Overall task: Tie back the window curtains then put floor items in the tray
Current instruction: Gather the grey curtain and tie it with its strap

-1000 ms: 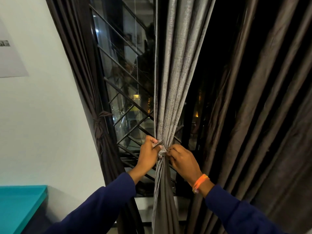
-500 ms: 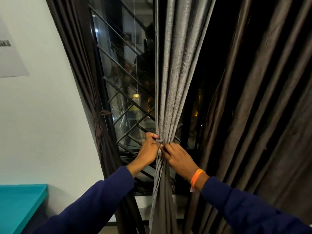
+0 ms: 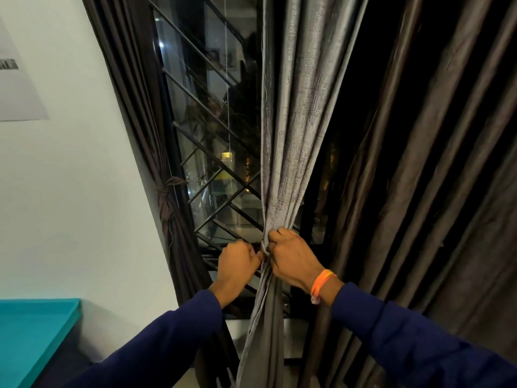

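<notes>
The grey curtain hangs in front of the barred window, gathered into a narrow bunch at the hands. The right hand grips the bunch with curled fingers; the left hand, just beside it, is curled at the bunch's left edge, pinching a thin grey strip there, though what the fingertips hold is hard to make out. Half a second ago both hands sat higher and closer together; now they are lower and slightly apart. Three curtains show: the grey one, a dark brown one to the right, cut off by the frame, and a brown one already tied at the left. An orange wristband circles the right wrist. A teal tray is cut off at lower left
</notes>
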